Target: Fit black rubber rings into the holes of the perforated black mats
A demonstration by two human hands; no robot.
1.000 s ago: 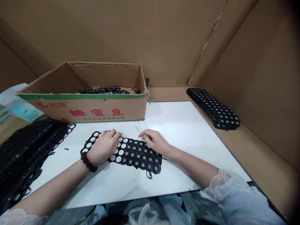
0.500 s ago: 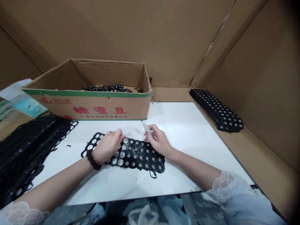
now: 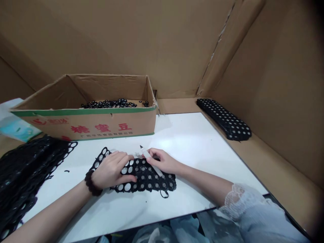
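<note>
A black perforated sheet lies on the white board, its holes showing white; those on its left part look larger than those on its right. My left hand rests palm-down across the sheet's left part, thumb apart from the fingers. In my right hand is a white pen-like tool, pinched between thumb and fingers. Its dark pointed tip aims up and left, away from the sheet, and its back end extends over the sheet. A thin black loop hangs off the sheet's lower right edge.
Behind stands a cardboard box with many small black rings inside. A pile of black perforated sheets lies at left. A stack of similar sheets sits at right, beside the white board. Cardboard walls enclose the back and right.
My left hand has gone from closed fingers to spread out on the sheet. The tool in my right hand has swung from upright to slanting across the sheet's upper edge. The view has shifted slightly.
</note>
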